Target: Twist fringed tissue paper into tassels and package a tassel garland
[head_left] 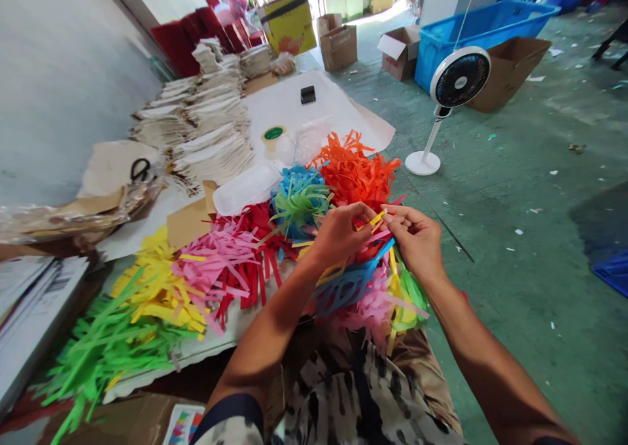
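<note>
Two bare hands held a narrow yellow strip (377, 218) taut on the near side of an orange fringe bunch (360, 170). The left hand (343, 232) had thumb and forefinger drawn together on one end of the strip, while the right hand (412, 234) pinched the other end between thumb and fingertips, its remaining fingers curled in. The strip bridged the slim gap between the two sets of fingertips; how much of it lay hidden inside the grips could not be told.

Nearer the person than the orange fringe bunch, blue strips (346, 286) and pale pink strips (370, 311) spread below the hands. Just left of the orange fringe bunch sat a blue-and-green bunch (300, 199); farther left lay a pink bunch (220, 255), a yellow bunch (164, 281) and a green bunch (118, 347).

Beyond and left of the orange fringe bunch, a tape roll (273, 133) bore a green label, its lettering too small to read. To the right stood a white fan (461, 78), the mark on its hub likewise illegible. Well beyond the orange fringe bunch, a yellow box (288, 23) carried blurred dark and reddish print. Far to its left, printed papers (44, 307) showed text too small to make out.
</note>
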### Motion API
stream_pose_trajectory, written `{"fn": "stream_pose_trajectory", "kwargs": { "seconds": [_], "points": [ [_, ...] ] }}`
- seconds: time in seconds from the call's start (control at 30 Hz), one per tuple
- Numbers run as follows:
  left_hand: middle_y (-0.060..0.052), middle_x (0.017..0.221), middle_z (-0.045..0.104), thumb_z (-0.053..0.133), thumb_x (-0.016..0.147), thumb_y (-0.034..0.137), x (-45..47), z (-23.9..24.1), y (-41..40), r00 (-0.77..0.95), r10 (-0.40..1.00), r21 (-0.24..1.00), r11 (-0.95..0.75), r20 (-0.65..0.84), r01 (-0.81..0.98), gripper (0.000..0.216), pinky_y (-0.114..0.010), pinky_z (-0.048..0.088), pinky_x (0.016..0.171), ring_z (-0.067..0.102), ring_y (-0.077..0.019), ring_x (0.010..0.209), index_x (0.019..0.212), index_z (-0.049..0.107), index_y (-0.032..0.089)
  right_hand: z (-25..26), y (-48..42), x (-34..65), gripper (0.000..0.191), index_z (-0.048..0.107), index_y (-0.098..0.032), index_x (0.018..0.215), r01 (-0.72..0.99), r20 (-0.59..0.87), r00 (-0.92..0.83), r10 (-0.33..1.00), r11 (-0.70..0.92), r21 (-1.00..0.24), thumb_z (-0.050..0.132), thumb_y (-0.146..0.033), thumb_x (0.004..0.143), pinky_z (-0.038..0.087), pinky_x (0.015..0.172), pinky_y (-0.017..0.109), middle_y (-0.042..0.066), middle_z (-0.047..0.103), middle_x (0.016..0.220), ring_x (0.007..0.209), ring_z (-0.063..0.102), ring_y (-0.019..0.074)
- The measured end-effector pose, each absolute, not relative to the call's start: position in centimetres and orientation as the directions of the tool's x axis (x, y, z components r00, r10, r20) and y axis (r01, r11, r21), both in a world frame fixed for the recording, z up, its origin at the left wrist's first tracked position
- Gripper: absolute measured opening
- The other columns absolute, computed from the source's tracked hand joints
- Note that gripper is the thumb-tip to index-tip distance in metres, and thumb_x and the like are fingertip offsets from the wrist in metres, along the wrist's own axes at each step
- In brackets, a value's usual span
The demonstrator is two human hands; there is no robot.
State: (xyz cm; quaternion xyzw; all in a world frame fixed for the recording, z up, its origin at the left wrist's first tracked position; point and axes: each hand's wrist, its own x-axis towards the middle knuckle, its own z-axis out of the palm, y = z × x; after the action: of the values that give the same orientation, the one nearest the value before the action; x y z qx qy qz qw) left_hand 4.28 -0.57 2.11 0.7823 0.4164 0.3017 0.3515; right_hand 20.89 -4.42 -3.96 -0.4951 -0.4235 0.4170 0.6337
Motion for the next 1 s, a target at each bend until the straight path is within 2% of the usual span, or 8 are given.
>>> {"fn": "stream_pose_trajectory", "kwargs": {
  "seconds": [0.13,0.33,0.6,0.77,0.9,1.0],
  "points": [
    [-0.002,0.085,0.078,0.068,0.087,0.02,3.8,2.0,-0.5,0.493,0.856,0.826,-0.387,0.158,0.409,0.01,-0.021,0.043,0.061,0.064,-0.0112,0.069,0.091,0.076,0.017,-4.4,-4.3,21.1,0.026,0.083,-0.024,0.102,-0.16,0.101,0.246,0.964,0.143,-0.977,0.083,-0.045,0.086,0.044,0.055,0.025,-0.001,0.073,0.076,0.059,0.057,0.0117],
    [-0.001,0.092,0.077,0.07,0.088,0.024,3.5,0.6,-0.9,0.454,0.873,0.857,-0.365,0.178,0.365,0.015,-0.021,0.044,0.06,0.061,-0.009,0.066,0.1,0.075,0.018,-4.5,-4.3,21.0,0.03,0.083,-0.023,0.102,-0.178,0.068,0.231,0.97,0.111,-0.978,0.085,-0.047,0.084,0.048,0.055,0.025,0.001,0.077,0.08,0.06,0.062,0.0131],
    [0.0,0.091,0.074,0.071,0.086,0.024,3.4,0.0,-1.0,0.406,0.897,0.914,-0.302,0.176,0.272,0.012,-0.02,0.043,0.06,0.055,-0.0071,0.064,0.096,0.073,0.018,-4.3,-4.4,20.8,0.028,0.083,-0.025,0.102,-0.216,0.051,0.199,0.979,0.094,-0.972,0.086,-0.046,0.084,0.054,0.058,0.026,0.0,0.075,0.076,0.062,0.066,0.014],
    [0.002,0.086,0.07,0.074,0.083,0.024,3.4,-0.1,-1.0,0.409,0.897,0.932,-0.28,0.168,0.23,0.014,-0.019,0.039,0.058,0.054,-0.0063,0.064,0.096,0.068,0.019,-4.2,-4.5,20.7,0.028,0.081,-0.024,0.094,-0.198,0.058,0.183,0.981,0.094,-0.976,0.087,-0.048,0.081,0.054,0.059,0.027,0.0,0.074,0.074,0.062,0.066,0.0149],
    [0.004,0.074,0.063,0.073,0.084,0.026,3.2,0.2,-0.7,0.431,0.9,0.948,-0.193,0.069,0.251,0.011,-0.021,0.032,0.052,0.045,-0.0052,0.055,0.086,0.066,0.018,-4.1,-4.5,20.6,0.028,0.081,-0.024,0.096,-0.189,0.051,0.161,0.986,0.081,-0.979,0.086,-0.048,0.083,0.053,0.059,0.027,0.001,0.075,0.075,0.062,0.066,0.0152],
    [0.003,0.072,0.061,0.08,0.083,0.037,2.8,0.6,0.0,0.512,0.859,0.967,-0.116,-0.017,0.227,0.024,-0.022,0.035,0.054,0.049,-0.0066,0.057,0.084,0.066,0.017,-4.1,-4.4,20.5,0.026,0.081,-0.023,0.094,-0.184,0.05,0.154,0.987,0.078,-0.98,0.086,-0.047,0.083,0.051,0.059,0.027,0.001,0.075,0.074,0.062,0.065,0.0144]
  ]
}}
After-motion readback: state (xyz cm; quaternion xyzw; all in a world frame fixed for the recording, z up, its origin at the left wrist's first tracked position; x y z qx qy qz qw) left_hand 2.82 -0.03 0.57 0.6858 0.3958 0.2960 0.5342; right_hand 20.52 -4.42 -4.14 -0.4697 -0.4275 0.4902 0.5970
